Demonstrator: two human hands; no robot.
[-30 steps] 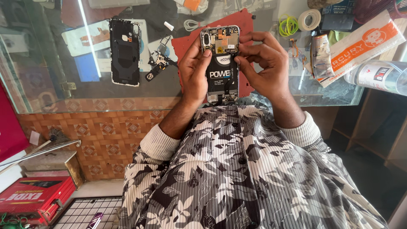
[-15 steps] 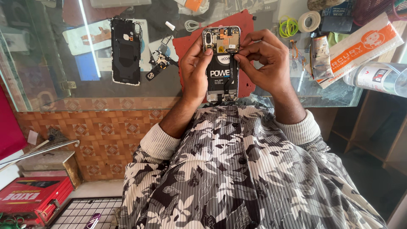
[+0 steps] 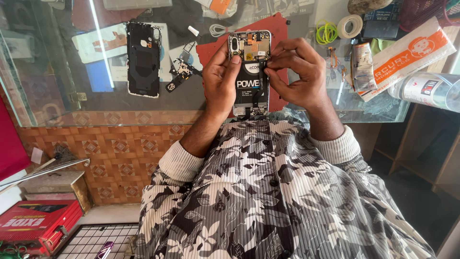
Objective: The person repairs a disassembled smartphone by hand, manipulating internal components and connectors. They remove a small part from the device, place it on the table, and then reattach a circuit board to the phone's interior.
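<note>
An opened smartphone (image 3: 250, 72) with its back cover off shows a black battery and a circuit board at the top. My left hand (image 3: 219, 81) grips its left edge, thumb resting on the battery. My right hand (image 3: 296, 74) holds the right edge, its fingertips pinched on a small part beside the board. The phone is held above a red mat (image 3: 280, 33) on a glass counter (image 3: 57, 103).
A black phone back cover (image 3: 143, 58) and a small black part (image 3: 181, 73) lie left on the glass. To the right sit a tape roll (image 3: 350, 25), green wire coil (image 3: 327, 32), white-and-orange packets (image 3: 407, 52) and a spray can (image 3: 431, 88). A red box (image 3: 36, 223) rests on the floor.
The phone and both hands stay nearly in place; my right fingertips shifted slightly along the phone's right edge near the board.
</note>
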